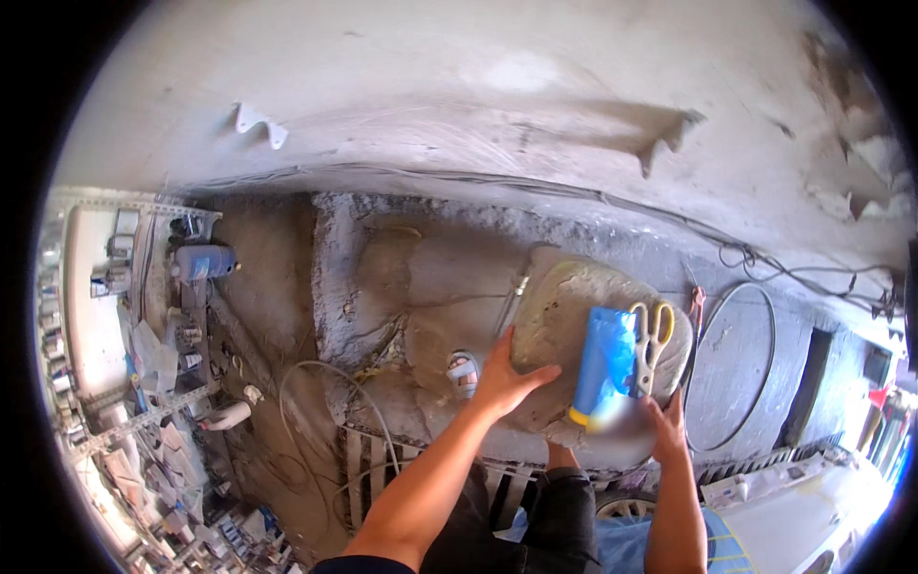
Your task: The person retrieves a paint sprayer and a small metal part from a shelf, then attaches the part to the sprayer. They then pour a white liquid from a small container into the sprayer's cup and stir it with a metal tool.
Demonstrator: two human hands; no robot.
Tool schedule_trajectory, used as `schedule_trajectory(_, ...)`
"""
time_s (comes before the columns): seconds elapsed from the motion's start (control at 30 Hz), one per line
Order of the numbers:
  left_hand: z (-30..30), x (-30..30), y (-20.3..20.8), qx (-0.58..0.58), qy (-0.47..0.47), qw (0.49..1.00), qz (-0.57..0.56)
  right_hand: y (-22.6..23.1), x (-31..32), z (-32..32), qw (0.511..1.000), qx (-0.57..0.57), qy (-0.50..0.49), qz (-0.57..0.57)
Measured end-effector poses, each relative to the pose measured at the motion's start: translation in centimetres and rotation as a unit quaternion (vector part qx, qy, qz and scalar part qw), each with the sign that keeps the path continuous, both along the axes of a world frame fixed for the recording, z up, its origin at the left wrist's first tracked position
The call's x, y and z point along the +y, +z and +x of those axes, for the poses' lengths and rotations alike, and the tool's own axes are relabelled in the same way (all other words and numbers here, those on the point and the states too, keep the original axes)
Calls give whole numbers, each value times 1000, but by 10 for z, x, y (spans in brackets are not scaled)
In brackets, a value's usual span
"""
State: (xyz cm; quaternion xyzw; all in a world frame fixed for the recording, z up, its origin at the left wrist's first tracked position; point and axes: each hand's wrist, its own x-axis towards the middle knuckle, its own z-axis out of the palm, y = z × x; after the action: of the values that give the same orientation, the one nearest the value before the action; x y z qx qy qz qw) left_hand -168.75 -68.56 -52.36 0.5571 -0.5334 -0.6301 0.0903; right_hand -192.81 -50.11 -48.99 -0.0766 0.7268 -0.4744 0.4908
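A worn, dirty beige seat cushion (564,316) lies in front of me on a dusty concrete ledge (421,277). My left hand (505,375) lies flat on its left edge, fingers spread. My right hand (666,423) grips its lower right edge. On the cushion rest a blue tube with a yellow cap (604,368) and scissors with yellow handles (650,340). A screwdriver (513,301) lies just left of the cushion.
A sandalled foot (463,371) stands on the ledge below the left hand. Cables (755,258) run along the wall, and a hose loop (736,364) hangs at right. Metal shelves (124,364) with bottles and clutter stand at left. A white appliance (813,507) sits lower right.
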Motion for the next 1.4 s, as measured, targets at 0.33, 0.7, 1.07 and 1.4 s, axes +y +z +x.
schedule_trajectory(0.33,205,-126,81,-40,127,991,28,-3,-161,182,985,-142,84,-50)
schedule_trajectory(0.7,361,-258,18,-73,189,978,55,-96,-277,339,973,-56,220,-41)
schedule_trajectory(1.07,406,-308,-9,-89,99,988,76,-103,-303,393,974,-15,226,8)
schedule_trajectory(1.4,400,-276,-20,-134,125,978,-99,-117,-287,377,976,-20,218,0)
